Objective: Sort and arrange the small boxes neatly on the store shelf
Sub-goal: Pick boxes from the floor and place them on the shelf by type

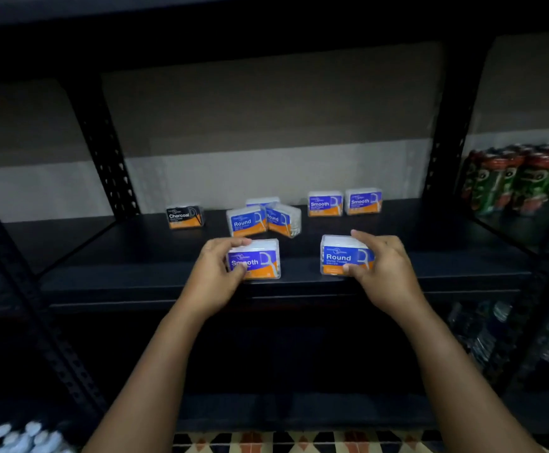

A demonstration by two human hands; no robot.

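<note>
2 small clear plastic boxes with blue-and-orange labels stand near the front edge of the dark metal shelf (pixel 430 266), each held in 1 hand: the left hand (pixel 216 273) has thumb and fingers clamped on the "Smooth" box (pixel 260 260), the right hand (pixel 386 268) on the "Round" box (pixel 341 256). The sorting step seems in hand, and each box sits opposite its kind. Beyond the left fingertips lies the loose "Round" cluster (pixel 248 222), beyond the right the "Smooth" pair (pixel 345 203), so the next move probably calls for crossing them over.

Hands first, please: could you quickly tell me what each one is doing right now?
Left hand: closed on the Smooth box.
Right hand: closed on the Round box.
</note>
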